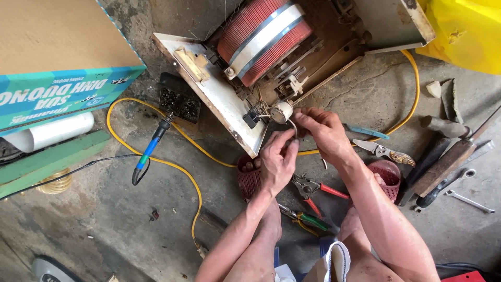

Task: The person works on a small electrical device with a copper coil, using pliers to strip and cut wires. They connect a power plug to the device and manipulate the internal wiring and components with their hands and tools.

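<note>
An opened metal appliance case (pixel 219 94) lies on the concrete floor, showing a large red copper-wound coil (pixel 263 36) with a white band. My right hand (pixel 321 130) pinches a small round grey part (pixel 282 111) and its thin wire at the case's lower corner. My left hand (pixel 277 159) sits just below, fingers closed on the same wire. Both hands touch each other near the part.
A blue-handled soldering iron (pixel 151 149) and yellow cable (pixel 172 164) lie left. Red and green pliers (pixel 313 198), small pink baskets (pixel 389 177), cutters (pixel 383 151), hammers and wrenches (pixel 449 162) lie right. A cardboard box (pixel 57 62) is upper left, a yellow bag (pixel 469 31) upper right.
</note>
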